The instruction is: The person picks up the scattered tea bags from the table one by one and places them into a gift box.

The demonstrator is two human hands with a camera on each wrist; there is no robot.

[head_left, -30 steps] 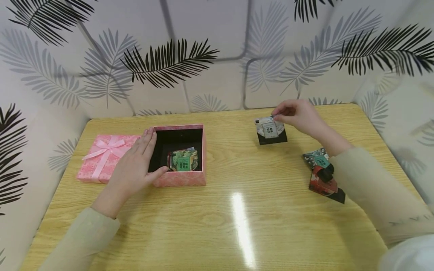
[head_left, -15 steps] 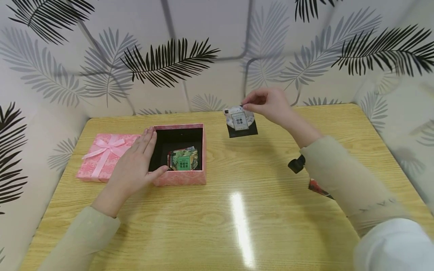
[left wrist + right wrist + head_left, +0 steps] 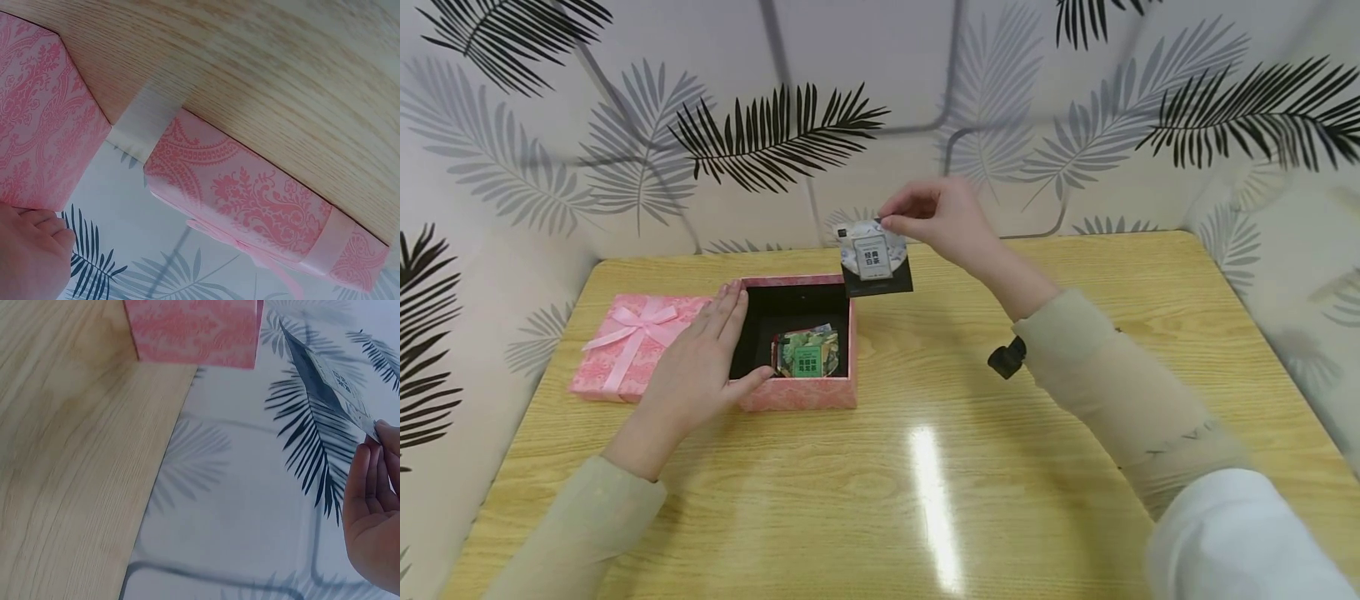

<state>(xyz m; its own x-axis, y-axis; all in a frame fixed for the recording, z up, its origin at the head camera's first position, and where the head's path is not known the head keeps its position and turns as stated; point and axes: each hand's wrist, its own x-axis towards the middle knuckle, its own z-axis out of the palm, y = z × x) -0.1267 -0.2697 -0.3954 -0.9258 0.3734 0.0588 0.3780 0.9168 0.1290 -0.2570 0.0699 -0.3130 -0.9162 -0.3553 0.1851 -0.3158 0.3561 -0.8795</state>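
The right hand [image 3: 943,218] pinches a sachet [image 3: 876,260] by its top edge, so it hangs free above the box [image 3: 793,398]'s far right corner. The left hand [image 3: 700,367] lies flat, fingers straight, against the box's left wall, steadying it on the worktop [image 3: 925,467].

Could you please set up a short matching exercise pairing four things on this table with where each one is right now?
Things:
1. white sachet
2. green sachet
3. pink lid
4. left hand

Places:
A. inside the pink box
B. flat on the table, left of the box
C. pinched in the right hand, in the air
D. resting on the box's left wall

Pairs: 1-C, 2-A, 3-B, 4-D
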